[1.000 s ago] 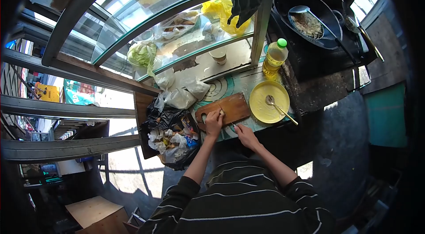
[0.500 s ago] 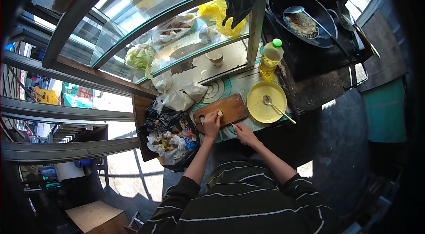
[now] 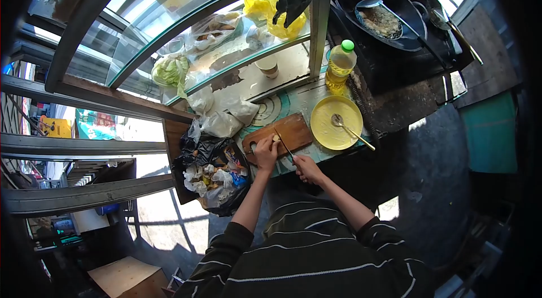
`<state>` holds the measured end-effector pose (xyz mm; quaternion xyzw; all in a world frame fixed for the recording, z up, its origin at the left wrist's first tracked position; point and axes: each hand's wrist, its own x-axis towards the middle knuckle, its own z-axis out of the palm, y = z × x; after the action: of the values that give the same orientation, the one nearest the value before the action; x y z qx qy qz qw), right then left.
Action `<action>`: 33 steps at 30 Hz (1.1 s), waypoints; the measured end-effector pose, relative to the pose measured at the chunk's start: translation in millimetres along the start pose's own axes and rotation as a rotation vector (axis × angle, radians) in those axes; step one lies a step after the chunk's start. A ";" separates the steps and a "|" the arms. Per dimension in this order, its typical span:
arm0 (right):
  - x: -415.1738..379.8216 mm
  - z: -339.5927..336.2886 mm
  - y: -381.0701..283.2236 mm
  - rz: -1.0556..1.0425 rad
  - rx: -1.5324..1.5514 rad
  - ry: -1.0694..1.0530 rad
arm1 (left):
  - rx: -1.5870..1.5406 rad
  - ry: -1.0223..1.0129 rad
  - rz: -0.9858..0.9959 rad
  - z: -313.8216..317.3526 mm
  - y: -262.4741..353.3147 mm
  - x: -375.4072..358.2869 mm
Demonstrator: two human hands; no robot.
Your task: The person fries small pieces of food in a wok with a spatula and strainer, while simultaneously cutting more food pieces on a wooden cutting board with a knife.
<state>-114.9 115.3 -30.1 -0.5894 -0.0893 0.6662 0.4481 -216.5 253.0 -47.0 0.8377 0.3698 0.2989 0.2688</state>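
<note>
A brown wooden cutting board (image 3: 297, 130) lies on the counter in front of me. My left hand (image 3: 266, 154) is closed at its left part, pinching a small pale piece of food (image 3: 276, 137) whose kind is too small to make out. My right hand (image 3: 307, 169) is wrapped round the handle of a knife (image 3: 284, 141). The thin blade points away from me over the board, just right of the pale piece. To the right of the board stands a yellow plate (image 3: 322, 122) with a metal spoon (image 3: 351, 130) resting in it.
An oil bottle (image 3: 341, 66) with a green cap stands behind the plate. Farther right, a black wok (image 3: 406, 4) holds a ladle (image 3: 395, 13) and food. At left sits a black bag of rubbish (image 3: 195, 148). A glass case (image 3: 212, 80) with cabbage (image 3: 170, 70) borders the counter.
The knife blade has shifted and now reaches farther across the board beside the pale piece. My left hand stays on the piece. The whole view has shifted slightly.
</note>
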 end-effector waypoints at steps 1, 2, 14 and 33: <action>-0.8 -0.5 2.0 -0.003 0.000 0.000 | 0.000 0.001 0.003 0.3 0.6 0.4; -3.0 -1.0 5.8 0.005 0.040 -0.012 | 0.012 0.004 0.003 0.8 0.4 0.0; -12.5 -14.6 34.3 -0.026 -0.055 0.041 | -0.041 -0.012 -0.074 -3.2 -2.4 3.9; -27.7 -1.4 27.0 -0.309 -0.358 0.246 | -0.044 -0.063 -0.097 -8.3 13.0 -6.7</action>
<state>-129.6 79.6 -28.5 -0.7151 -0.2396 0.4868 0.4407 -220.0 242.2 -34.7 0.8217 0.3945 0.2668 0.3129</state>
